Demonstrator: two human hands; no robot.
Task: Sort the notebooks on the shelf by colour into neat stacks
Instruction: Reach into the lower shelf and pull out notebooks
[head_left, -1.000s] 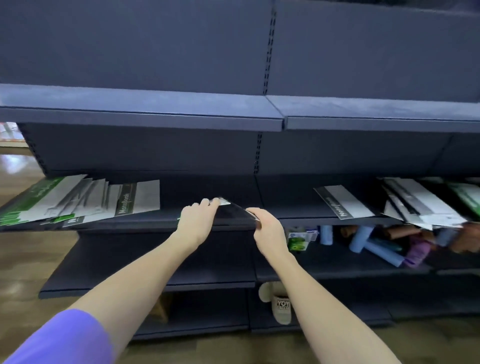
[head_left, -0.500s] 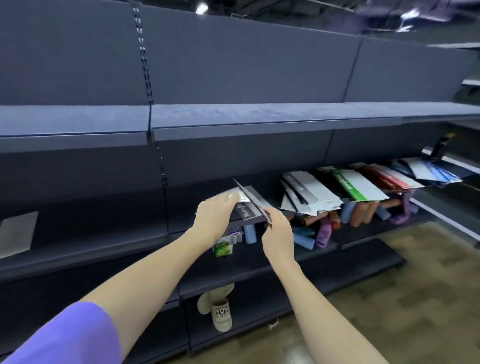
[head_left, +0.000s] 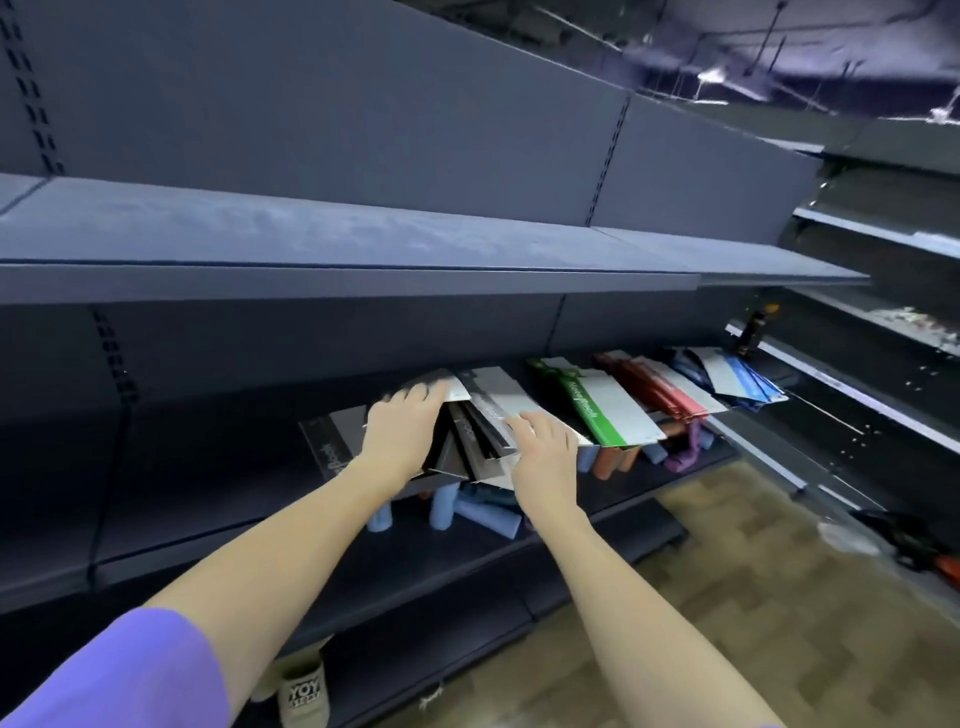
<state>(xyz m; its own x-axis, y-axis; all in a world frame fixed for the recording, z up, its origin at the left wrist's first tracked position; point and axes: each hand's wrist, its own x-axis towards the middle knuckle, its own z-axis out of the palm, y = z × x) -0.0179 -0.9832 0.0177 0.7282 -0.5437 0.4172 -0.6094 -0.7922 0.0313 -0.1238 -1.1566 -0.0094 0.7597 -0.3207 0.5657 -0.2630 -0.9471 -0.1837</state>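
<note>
A loose, fanned stack of black and grey notebooks (head_left: 485, 423) lies on the middle shelf (head_left: 218, 499). My left hand (head_left: 402, 434) lies over the stack's left side, fingers curled over the far edge of the top black notebook. My right hand (head_left: 545, 452) presses with spread fingers on the stack's right front corner. One more black notebook (head_left: 332, 441) lies flat to the left of the stack. To the right follow a green stack (head_left: 597, 410), a red stack (head_left: 662, 392) and a blue stack (head_left: 740, 376).
Blue, orange and purple cylinders (head_left: 467, 512) lie on the shelf below the notebooks. A beige slipper (head_left: 304, 693) sits on the bottom shelf. The upper shelf (head_left: 363, 244) overhangs the notebooks. A second shelving unit (head_left: 883, 364) stands at the right, across a tiled floor (head_left: 727, 597).
I have turned and moved right along the shelf with the black notebook held in both hands. It is now down on the black stack, with both hands on top.
</note>
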